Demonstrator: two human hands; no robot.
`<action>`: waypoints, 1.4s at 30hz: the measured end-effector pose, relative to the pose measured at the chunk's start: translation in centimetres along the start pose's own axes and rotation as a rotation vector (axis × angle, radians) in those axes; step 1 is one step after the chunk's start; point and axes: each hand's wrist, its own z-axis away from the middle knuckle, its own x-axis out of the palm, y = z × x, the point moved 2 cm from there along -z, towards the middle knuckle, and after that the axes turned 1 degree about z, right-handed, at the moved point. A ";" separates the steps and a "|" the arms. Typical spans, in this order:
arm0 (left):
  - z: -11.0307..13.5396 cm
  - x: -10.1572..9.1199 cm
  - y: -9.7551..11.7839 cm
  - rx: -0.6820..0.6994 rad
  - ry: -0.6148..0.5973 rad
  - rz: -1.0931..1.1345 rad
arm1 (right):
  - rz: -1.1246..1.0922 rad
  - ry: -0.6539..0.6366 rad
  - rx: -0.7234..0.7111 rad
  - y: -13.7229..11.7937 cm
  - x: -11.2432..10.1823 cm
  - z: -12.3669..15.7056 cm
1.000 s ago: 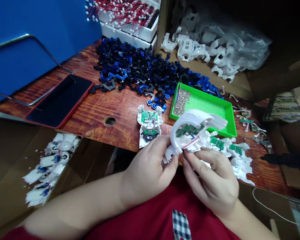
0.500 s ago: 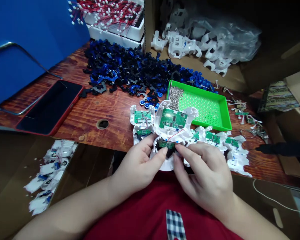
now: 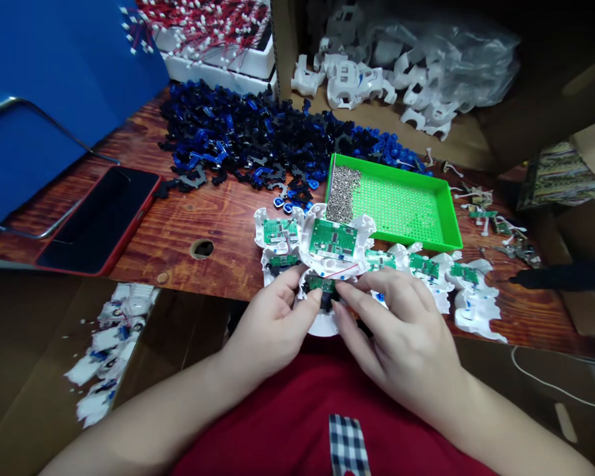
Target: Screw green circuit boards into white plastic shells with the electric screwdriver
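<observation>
Between the left hand (image 3: 272,322) and the right hand (image 3: 406,324), at the near edge of the wooden table (image 3: 233,264), lies an open white shell (image 3: 323,324), its upper half carrying a green circuit board (image 3: 333,239); the left thumb and fingers pinch the lower half's left side; the right thumb and forefinger reach its right side, though whether they pinch anything I cannot tell. Just left is another opened shell (image 3: 281,246); more line the right (image 3: 476,311); behind stands a green tray (image 3: 455,221) holding screws (image 3: 344,188), near a heap of black and blue parts (image 3: 248,139).
</observation>
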 end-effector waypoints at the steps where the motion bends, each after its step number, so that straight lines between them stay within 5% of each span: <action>1: 0.0 0.0 -0.1 0.003 0.004 -0.004 | 0.005 0.001 0.001 0.0 0.1 0.0; 8: -0.2 -0.1 0.1 0.001 0.001 -0.010 | -0.072 -0.029 0.044 0.8 0.5 0.7; 13: -0.2 0.2 0.1 -0.002 -0.036 -0.024 | -0.709 0.067 0.437 1.9 0.7 1.7; 17: 0.1 0.6 -0.1 0.182 -0.014 -0.218 | -1.052 -0.084 0.650 1.7 1.6 1.6; 28: 0.8 0.3 -0.1 0.406 -0.008 -0.599 | -1.005 -0.093 0.651 1.2 2.0 1.3; 36: 0.0 0.5 -0.1 0.371 -0.043 -0.642 | -1.136 -0.050 0.670 1.5 2.5 1.0; 42: 1.4 0.3 1.3 0.250 -0.082 -0.956 | -1.111 -0.166 0.792 3.7 2.5 0.6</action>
